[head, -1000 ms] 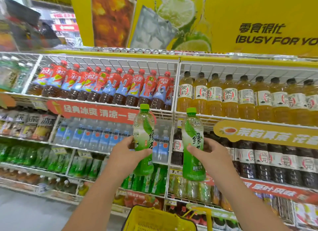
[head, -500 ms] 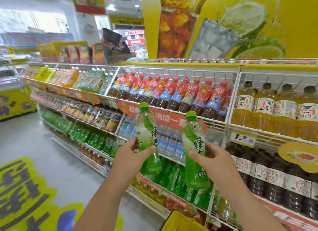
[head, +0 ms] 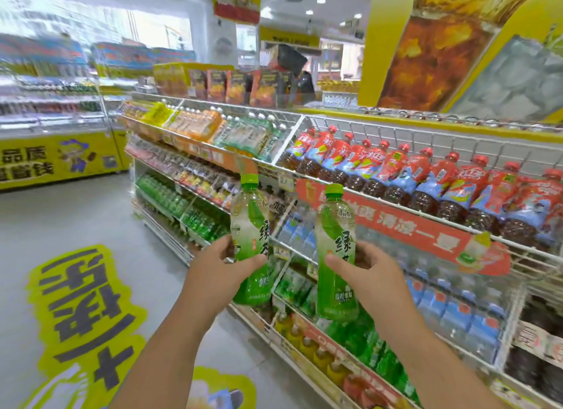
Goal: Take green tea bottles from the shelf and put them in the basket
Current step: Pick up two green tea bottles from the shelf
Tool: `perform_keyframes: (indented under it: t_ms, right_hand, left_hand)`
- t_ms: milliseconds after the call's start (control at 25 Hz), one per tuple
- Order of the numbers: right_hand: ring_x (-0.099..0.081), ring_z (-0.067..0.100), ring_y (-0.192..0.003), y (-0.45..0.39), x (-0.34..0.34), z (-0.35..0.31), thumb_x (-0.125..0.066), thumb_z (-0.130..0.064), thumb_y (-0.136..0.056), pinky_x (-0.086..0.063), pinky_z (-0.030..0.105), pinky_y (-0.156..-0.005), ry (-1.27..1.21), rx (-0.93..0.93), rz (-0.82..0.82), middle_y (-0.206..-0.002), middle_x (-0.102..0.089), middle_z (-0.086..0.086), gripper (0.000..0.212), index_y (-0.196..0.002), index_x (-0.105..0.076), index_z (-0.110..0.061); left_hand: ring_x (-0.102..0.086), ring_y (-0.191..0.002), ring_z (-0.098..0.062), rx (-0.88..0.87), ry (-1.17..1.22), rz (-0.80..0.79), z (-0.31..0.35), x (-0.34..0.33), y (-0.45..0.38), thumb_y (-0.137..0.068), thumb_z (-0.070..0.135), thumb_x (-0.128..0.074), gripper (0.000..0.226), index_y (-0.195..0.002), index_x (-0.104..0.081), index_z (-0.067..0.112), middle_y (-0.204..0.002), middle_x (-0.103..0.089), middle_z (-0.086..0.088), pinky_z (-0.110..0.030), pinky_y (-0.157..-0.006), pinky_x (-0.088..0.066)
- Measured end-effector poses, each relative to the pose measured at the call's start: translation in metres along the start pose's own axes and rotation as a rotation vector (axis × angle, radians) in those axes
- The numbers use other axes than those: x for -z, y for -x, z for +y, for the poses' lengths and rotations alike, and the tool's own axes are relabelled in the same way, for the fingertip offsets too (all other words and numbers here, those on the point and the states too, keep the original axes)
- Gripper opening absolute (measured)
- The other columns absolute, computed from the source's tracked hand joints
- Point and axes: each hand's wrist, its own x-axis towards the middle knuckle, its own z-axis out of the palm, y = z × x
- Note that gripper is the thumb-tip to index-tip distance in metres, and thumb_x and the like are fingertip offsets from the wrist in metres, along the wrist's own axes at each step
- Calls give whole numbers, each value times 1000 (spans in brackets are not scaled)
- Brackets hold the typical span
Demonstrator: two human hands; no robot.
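Two green tea bottles (head: pixel 251 241) (head: pixel 335 256) upright (caps up), left hand (head: pixel 225 271) grip wrapping one, right hand (head: pixel 365 274) the other

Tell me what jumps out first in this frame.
Two green tea bottles held upright mid-frame, one in the left hand and one in the right hand: left bottle, right bottle. Behind them on the right, a row of red-capped bottles lines the top wire shelf. A big yellow floor decal fills the lower left; no basket is in view.
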Motion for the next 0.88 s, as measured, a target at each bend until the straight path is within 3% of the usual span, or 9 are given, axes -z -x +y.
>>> perform_keyframes:
  t_ms: [80, 160, 400, 600, 760, 880]
  right_hand:
    - [-69, -5, -76, -12, -53, -8, -83, -33, -83, -51, 13, -57, -13, -1, -21, -95, -75, -19, 28, -108, -70, -34]
    - [-70, -5, -76, -25, -106, -15, -83, -30, -84, -51, 11, -55, -26, 7, -48, -92, -76, -19, 24, -104, -71, -35]
    - [-72, 4, -84, -64, -228, -36, -83, -31, -84, -58, 25, -71, -23, -23, -77, -87, -76, -20, 19, -97, -71, -38]
    - [-70, -1, -76, -116, -294, -41, -83, -28, -85, -49, 9, -53, -31, -21, -108, -89, -77, -16, 21, -103, -73, -32]
    - [-69, 2, -84, -185, -346, -34, -82, -33, -84, -49, 16, -64, -17, -27, -134, -91, -74, -17, 25, -106, -71, -28]
    - [-66, -7, -72, -254, -388, -20, -82, -27, -85, -47, 9, -56, -47, -15, -175, -85, -74, -20, 16, -96, -71, -32]
  left_hand:
    - [-65, -103, -6, 4, -3, 19, -16, 42, -30, -75, 41, -86, 45, -115, -67, 36, -112, -68, 17, -26, -82, -52]
    - [-68, -100, -7, -3, -8, 21, -31, 87, -60, -77, 38, -85, 47, -120, -68, 32, -111, -71, 15, -19, -71, -50]
    - [-69, -77, 7, 25, -46, 3, -64, 185, -135, -77, 33, -86, 41, -115, -71, 30, -94, -76, 17, -7, -57, -48]
    - [-69, -81, 7, 47, -42, 9, -92, 222, -197, -78, 34, -85, 34, -107, -69, 35, -95, -74, 20, -11, -61, -48]
    - [-68, -80, 8, 80, -34, 37, -109, 231, -265, -76, 33, -87, 29, -99, -69, 38, -94, -73, 21, -21, -71, -53]
    - [-66, -76, 12, 83, -58, 87, -122, 237, -330, -77, 33, -86, 31, -103, -72, 36, -91, -73, 23, -13, -65, -51]
